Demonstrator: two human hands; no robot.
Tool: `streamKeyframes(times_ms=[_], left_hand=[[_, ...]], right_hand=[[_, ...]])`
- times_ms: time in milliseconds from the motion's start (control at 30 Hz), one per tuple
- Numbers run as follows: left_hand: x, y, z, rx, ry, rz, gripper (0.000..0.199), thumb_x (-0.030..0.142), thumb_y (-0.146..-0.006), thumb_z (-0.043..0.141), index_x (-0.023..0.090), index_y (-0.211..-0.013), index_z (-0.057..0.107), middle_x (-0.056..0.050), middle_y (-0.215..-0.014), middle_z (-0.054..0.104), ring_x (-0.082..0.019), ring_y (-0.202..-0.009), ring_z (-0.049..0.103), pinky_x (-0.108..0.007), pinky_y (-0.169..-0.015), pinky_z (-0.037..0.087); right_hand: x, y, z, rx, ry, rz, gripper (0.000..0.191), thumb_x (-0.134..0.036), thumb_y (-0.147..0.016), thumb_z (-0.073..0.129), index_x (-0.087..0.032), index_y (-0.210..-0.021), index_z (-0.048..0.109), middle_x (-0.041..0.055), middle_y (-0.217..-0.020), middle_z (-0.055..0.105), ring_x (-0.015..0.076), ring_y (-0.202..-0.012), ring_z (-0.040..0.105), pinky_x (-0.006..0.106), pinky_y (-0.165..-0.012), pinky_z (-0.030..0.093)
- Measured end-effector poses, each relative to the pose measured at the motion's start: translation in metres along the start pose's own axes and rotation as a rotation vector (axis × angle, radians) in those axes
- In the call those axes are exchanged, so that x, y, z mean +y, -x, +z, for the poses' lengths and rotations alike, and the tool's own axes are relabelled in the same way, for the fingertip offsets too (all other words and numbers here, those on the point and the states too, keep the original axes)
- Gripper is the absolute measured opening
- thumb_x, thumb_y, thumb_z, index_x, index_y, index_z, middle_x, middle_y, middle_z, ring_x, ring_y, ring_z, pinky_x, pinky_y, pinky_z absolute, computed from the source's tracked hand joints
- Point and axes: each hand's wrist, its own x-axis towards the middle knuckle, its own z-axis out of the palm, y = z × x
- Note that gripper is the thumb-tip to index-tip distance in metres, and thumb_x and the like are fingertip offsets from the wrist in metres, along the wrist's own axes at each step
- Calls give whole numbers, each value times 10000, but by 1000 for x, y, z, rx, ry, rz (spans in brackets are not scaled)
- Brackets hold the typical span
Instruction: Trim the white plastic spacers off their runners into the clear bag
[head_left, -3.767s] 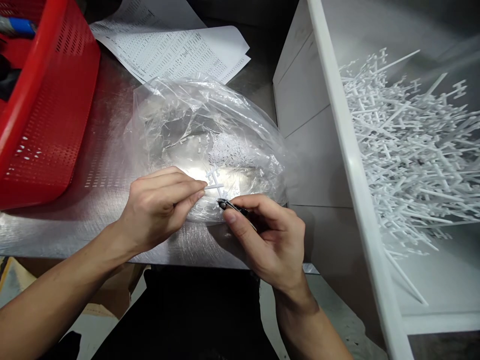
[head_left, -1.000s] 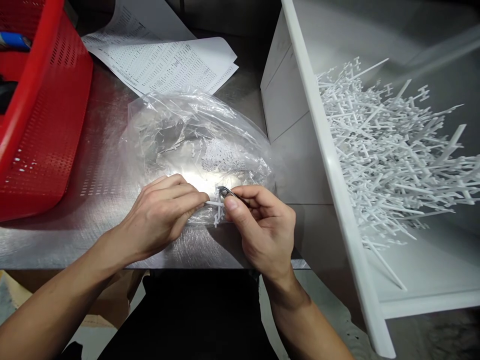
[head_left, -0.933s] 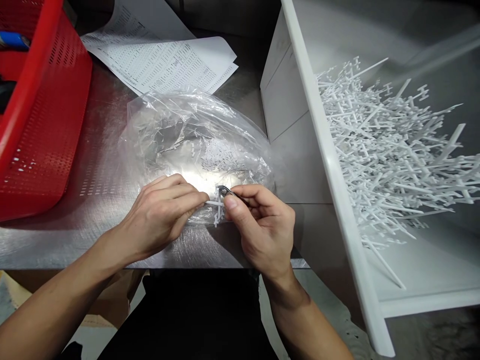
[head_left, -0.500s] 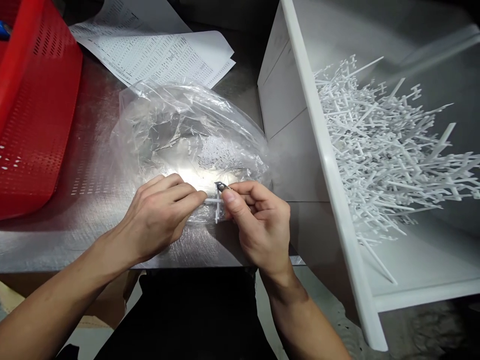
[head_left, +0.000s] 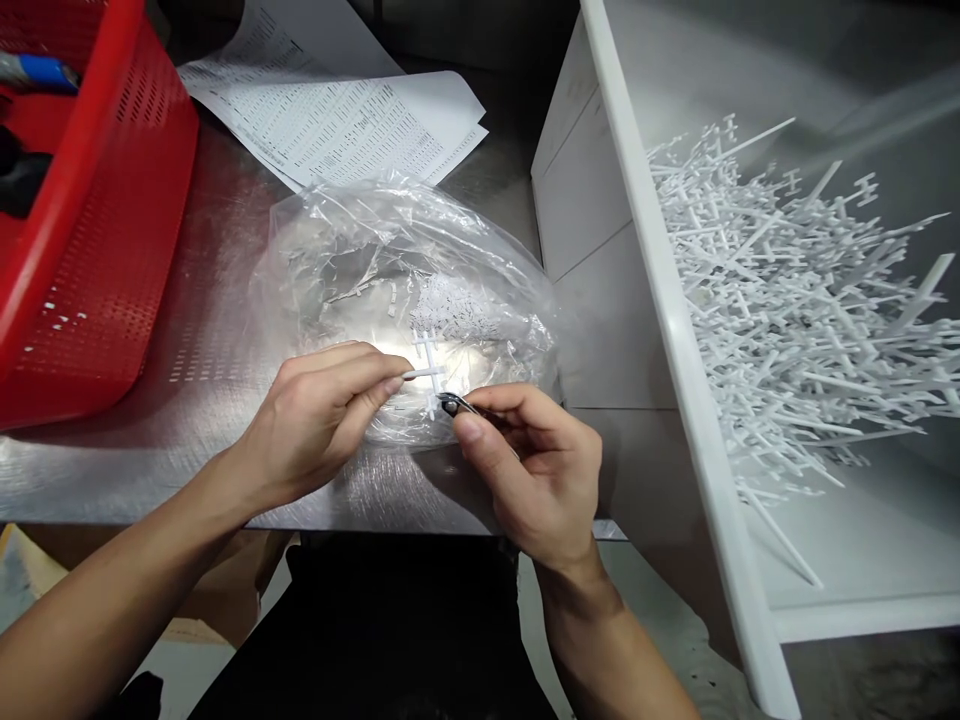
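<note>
Between thumb and forefinger, my left hand (head_left: 341, 415) pinches the stem of a white plastic sprue (head_left: 429, 358), a thin branched piece with short crossbars. My right hand (head_left: 529, 465) is closed around a small pair of nippers (head_left: 452, 403), whose handles are mostly hidden in the palm. The dark jaws meet the lower end of the sprue; whether they are closed on it I cannot tell. Under both hands lies a clear plastic bag (head_left: 322, 235), and a heap of tiny white pieces (head_left: 454, 307) shows in it.
At the right stands a large white bin (head_left: 679, 330) on its side, with a pile of white sprues (head_left: 810, 300) inside. A red perforated basket (head_left: 161, 190) is at the left. Printed sheets (head_left: 360, 120) lie behind the bag on the metal table (head_left: 300, 500).
The sprue is turned in my left hand, its crossbars now pointing away from me. The nippers have shifted from its far end to its near end. The whole view has moved slightly left.
</note>
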Motion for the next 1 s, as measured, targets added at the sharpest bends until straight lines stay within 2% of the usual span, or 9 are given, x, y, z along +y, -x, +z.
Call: streamKeyframes(times_ms=[400,633,833,1000], left_hand=[[-1,1,3,41,8,40,155,84,-1054,629,103,-1087,779,-41,-936,791,-107,-832,739,-194,-811,567],[-1,1,4,63,-67,108,139,75,-1050,629,97,-1074,764,-62,-934,800,-136,-822,749,-247,-786,597],[-1,2,7,110,-164,133,139,65,-1040,623,101,-1044,758,-82,-923,813,-178,-802,769,-295,-727,595],[-1,3,8,142,-182,134,131,62,-1037,629,115,-1039,749,-68,-918,816,-170,-784,763,-300,-727,585]], right_hand=[[0,0,1,-30,-46,-32,49,-208,-920,816,-202,-915,768,-54,-619,628,74,-481,525,196,-446,421],[2,2,1,-30,-7,-14,56,-252,-956,808,-210,-947,773,-43,-641,645,84,-507,523,219,-475,410],[5,1,3,-30,-86,18,65,-276,-980,797,-218,-976,769,-41,-671,657,88,-548,543,211,-502,441],[5,3,4,-23,-43,-36,71,-232,-978,807,-235,-1036,766,-44,-729,670,85,-585,562,211,-539,468]])
